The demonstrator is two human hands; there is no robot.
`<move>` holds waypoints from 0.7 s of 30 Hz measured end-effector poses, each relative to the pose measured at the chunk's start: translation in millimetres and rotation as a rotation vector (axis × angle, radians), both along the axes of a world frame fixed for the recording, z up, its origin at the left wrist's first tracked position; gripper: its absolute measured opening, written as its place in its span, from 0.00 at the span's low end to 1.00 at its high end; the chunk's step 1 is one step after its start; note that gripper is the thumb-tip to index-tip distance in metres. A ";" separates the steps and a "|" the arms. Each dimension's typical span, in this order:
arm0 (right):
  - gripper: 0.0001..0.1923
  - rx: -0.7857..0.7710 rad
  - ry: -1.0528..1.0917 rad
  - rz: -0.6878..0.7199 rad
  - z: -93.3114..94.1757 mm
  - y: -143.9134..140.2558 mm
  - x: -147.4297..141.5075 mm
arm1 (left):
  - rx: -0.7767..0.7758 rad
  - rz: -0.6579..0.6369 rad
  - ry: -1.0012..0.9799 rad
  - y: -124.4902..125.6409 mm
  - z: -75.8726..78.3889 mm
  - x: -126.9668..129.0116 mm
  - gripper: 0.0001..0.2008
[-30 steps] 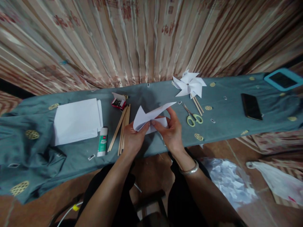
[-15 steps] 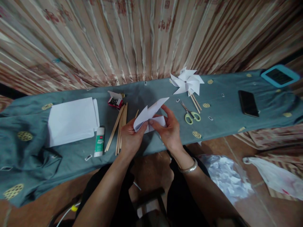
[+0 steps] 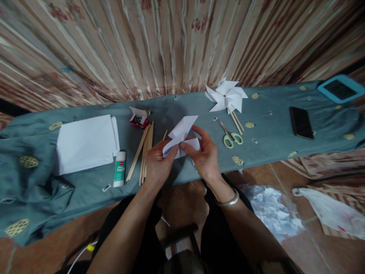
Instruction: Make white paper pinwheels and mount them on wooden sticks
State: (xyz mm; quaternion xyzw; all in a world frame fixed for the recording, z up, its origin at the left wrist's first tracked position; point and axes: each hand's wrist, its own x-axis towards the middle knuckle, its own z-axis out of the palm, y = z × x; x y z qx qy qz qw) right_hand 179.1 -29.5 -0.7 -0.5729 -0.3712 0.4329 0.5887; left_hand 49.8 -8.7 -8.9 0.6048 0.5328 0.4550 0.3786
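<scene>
Both hands meet over the near edge of the tabletop (image 3: 94,190), which is draped in a grey-green cloth. The left hand (image 3: 156,164) has its grip closed on the lower left part of a folded white paper piece (image 3: 182,134), thumb and fingers pinching it, while the right hand (image 3: 205,155) pinches the same piece from the right, thumb on its near flap and fingers curled behind. The paper is held just above the cloth, one pointed flap rising toward the far side. Just left of the left hand lies a bundle of wooden sticks (image 3: 144,152), with a glue stick (image 3: 119,169) and a stack of white sheets (image 3: 85,143) farther left. A small red box (image 3: 136,118) sits open at the far end of the sticks. To the right lie green-handled scissors (image 3: 230,136), a finished white pinwheel (image 3: 226,96) and a dark phone (image 3: 301,122).
</scene>
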 end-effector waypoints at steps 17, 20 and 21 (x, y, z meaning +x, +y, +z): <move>0.27 0.021 0.028 -0.004 0.3 1.1 0.4 | -0.025 0.017 -0.022 -1.3 1.5 1.1 0.09; 0.27 0.015 0.015 0.001 -0.3 1.2 1.4 | -0.079 0.051 -0.095 -0.2 1.2 3.5 0.11; 0.27 0.013 0.007 0.004 -0.2 1.2 2.0 | -0.100 0.056 -0.141 0.3 0.4 4.5 0.12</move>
